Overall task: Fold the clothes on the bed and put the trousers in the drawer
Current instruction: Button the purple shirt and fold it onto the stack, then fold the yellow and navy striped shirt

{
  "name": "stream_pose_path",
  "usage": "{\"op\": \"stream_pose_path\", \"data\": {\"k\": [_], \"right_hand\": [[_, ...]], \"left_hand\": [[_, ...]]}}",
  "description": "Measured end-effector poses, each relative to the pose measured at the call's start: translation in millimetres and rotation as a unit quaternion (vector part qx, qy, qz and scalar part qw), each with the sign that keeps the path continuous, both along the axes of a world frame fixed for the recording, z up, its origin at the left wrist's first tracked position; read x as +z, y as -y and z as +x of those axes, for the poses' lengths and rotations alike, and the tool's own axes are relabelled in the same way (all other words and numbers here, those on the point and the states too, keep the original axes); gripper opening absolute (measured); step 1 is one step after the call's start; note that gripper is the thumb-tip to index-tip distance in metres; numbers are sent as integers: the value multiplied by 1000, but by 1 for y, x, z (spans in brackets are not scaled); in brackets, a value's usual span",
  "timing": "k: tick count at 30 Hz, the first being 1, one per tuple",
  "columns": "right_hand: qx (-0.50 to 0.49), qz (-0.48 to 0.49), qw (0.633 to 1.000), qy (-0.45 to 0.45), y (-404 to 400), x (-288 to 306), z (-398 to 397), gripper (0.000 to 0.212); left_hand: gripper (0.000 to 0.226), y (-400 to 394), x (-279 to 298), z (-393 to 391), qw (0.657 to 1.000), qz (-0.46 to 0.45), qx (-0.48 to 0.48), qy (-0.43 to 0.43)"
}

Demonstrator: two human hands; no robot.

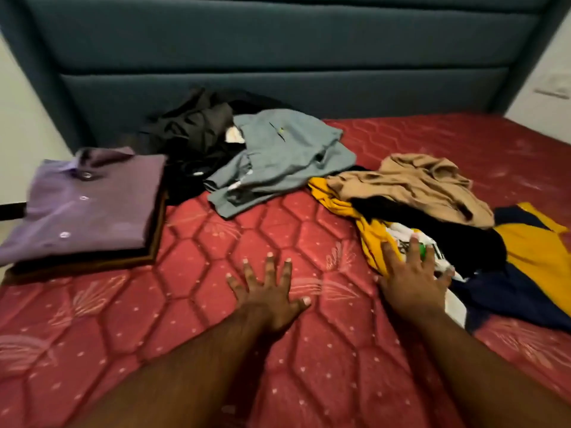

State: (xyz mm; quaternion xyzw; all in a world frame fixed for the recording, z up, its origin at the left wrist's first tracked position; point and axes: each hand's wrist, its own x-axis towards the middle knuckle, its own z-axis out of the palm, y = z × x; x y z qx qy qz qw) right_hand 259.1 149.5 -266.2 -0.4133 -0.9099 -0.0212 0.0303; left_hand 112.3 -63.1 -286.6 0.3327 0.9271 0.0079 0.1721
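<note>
Nowhere legible: print (401, 242) under right hand (414, 282).

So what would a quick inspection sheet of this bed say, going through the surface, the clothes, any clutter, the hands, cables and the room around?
Surface: red quilted mattress, no sheet on it.
Job's things: folded purple shirt on top of a folded stack at the left; grey garment and black clothes crumpled near the headboard; tan garment on a loose yellow, black and navy pile at the right.
Clutter: nothing seen.
Hands: left hand flat on the mattress, fingers spread; right hand open, fingers reaching onto the pile's edge.
Cables: nothing seen.
Surroundings: padded teal headboard; white wall with a switch plate at the right. No drawer in view.
</note>
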Motion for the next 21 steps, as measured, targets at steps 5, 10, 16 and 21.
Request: {"op": "stream_pose_path", "data": {"k": [5,10,16,21], "right_hand": [[20,7,998,-61,5,-35,5,55],[96,-153,975,-127,59,1,12,54],[244,-419,862,-147,220,29,31,42],[226,-625,729,-164,326,21,52,45]], "left_hand": [[79,-1,-24,-7,999,42,3,20],[51,12,-21,-4,964,232,43,120],[57,100,5,44,728,518,189,407],[53,244,7,75,642,602,323,348]]}}
